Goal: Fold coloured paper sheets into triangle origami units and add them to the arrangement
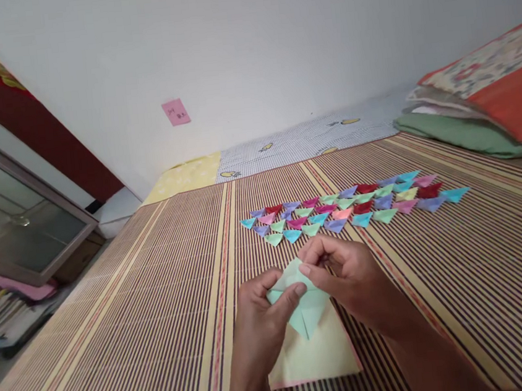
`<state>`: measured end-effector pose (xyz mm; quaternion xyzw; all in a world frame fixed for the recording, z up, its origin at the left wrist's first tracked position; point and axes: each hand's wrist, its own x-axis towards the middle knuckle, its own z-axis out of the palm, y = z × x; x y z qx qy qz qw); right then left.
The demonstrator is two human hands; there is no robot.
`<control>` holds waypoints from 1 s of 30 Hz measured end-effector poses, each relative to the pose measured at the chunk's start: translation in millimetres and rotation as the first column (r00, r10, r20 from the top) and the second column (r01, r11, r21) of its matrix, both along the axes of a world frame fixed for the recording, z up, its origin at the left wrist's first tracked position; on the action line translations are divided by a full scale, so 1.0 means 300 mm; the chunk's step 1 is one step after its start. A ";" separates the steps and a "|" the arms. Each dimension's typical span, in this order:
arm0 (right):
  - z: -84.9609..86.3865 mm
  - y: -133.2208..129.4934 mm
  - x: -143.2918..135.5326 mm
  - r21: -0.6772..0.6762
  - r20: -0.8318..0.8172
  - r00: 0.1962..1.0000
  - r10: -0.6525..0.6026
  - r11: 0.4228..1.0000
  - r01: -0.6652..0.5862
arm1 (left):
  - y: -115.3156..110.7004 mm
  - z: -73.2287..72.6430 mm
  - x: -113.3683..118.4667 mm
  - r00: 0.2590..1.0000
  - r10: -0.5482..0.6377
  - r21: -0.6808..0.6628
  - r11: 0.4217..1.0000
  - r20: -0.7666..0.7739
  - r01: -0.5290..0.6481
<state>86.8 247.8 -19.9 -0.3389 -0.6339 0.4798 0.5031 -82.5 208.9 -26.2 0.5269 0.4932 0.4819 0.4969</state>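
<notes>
A pale green sheet of folding paper (305, 315), partly folded into a diamond with a crease down its lower half, is held between both hands. My left hand (262, 310) pinches its left side, with the thumb lying across the front. At the upper right edge, my right hand (339, 274) grips the paper between thumb and fingers. Below the held paper lies a stack of pale yellow paper (315, 358) with a pinkish edge. Beyond the hands, several small folded paper triangles (336, 225) in many colours lie in rows.
A striped bamboo mat (160, 305) spreads under everything. Folded bedding (469, 130) is piled at the right by the wall. A pink note (176, 112) is stuck on the white wall. At the left stand a glass-paned door (20, 208) and a heap of books (1, 319).
</notes>
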 end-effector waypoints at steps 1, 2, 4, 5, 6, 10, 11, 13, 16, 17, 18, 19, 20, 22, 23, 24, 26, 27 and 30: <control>0.000 0.001 0.000 -0.007 -0.017 1.000 0.007 1.000 -0.007 | 0.001 0.001 0.000 1.000 0.000 0.001 1.000 0.003 0.000; 0.001 0.001 0.000 -0.013 -0.030 0.999 0.014 1.000 -0.015 | 0.002 0.001 0.001 1.000 -0.001 0.002 1.000 0.010 0.001; 0.002 0.002 0.000 -0.019 -0.047 0.999 0.026 0.999 -0.027 | 0.004 0.001 0.002 0.999 -0.009 -0.004 1.000 0.033 0.009; 0.003 0.003 0.000 -0.023 -0.051 0.998 0.030 0.999 -0.031 | 0.005 0.001 0.003 0.999 -0.013 -0.007 1.000 0.046 0.014; 0.003 0.003 0.000 -0.025 -0.055 0.998 0.032 0.999 -0.034 | 0.005 0.000 0.003 0.998 -0.019 -0.010 1.000 0.058 0.019; 0.002 0.001 0.001 -0.036 -0.062 0.998 0.033 0.999 -0.036 | 0.004 -0.003 -0.001 0.996 -0.039 -0.015 0.999 0.082 0.040; 0.002 -0.001 0.001 -0.041 -0.060 0.998 0.033 0.999 -0.036 | 0.003 -0.003 -0.002 0.995 -0.047 -0.013 0.999 0.084 0.049; 0.002 -0.003 0.001 -0.053 -0.056 0.998 0.034 0.998 -0.037 | 0.003 -0.002 -0.005 0.995 -0.060 -0.007 0.998 0.082 0.061; 0.003 -0.004 -0.002 -0.066 -0.056 0.998 0.034 0.997 -0.037 | 0.002 -0.001 -0.006 0.995 -0.067 0.004 0.998 0.075 0.067; 0.003 -0.004 -0.003 -0.069 -0.059 0.998 0.029 0.997 -0.033 | 0.002 0.000 -0.005 0.995 -0.065 0.006 0.998 0.074 0.064; 0.003 -0.003 -0.004 -0.070 -0.061 0.998 0.023 0.997 -0.027 | 0.003 0.000 -0.005 0.996 -0.061 0.008 0.998 0.072 0.060; 0.004 -0.003 -0.004 -0.069 -0.060 0.998 0.016 0.997 -0.020 | 0.003 0.001 -0.005 0.996 -0.054 0.012 0.998 0.067 0.054; 0.004 -0.003 -0.004 -0.066 -0.051 0.999 0.013 0.998 -0.016 | 0.003 0.002 -0.005 0.997 -0.045 0.018 0.999 0.058 0.044; 0.005 -0.004 -0.002 -0.051 -0.005 1.000 0.029 0.998 -0.029 | 0.004 0.004 -0.005 0.999 -0.019 0.036 0.999 0.034 0.017; 0.007 -0.005 0.001 -0.042 0.024 0.999 0.041 0.998 -0.040 | 0.004 0.005 -0.005 1.000 -0.005 0.047 0.999 0.021 0.004; 0.008 -0.006 0.003 -0.033 0.053 0.997 0.052 0.998 -0.050 | 0.005 0.006 -0.005 1.000 0.005 0.059 0.998 0.012 -0.006; 0.013 -0.010 0.006 -0.015 0.095 0.994 0.059 0.998 -0.058 | 0.006 0.008 -0.005 1.000 0.018 0.084 0.996 -0.005 -0.018; 0.016 -0.012 0.006 -0.007 0.107 0.993 0.054 0.999 -0.054 | 0.006 0.008 -0.004 1.000 0.022 0.099 0.995 -0.015 -0.020; 0.024 -0.016 0.004 0.024 0.130 0.991 0.032 0.999 -0.036 | 0.007 0.009 -0.002 0.998 0.035 0.135 0.990 -0.054 -0.027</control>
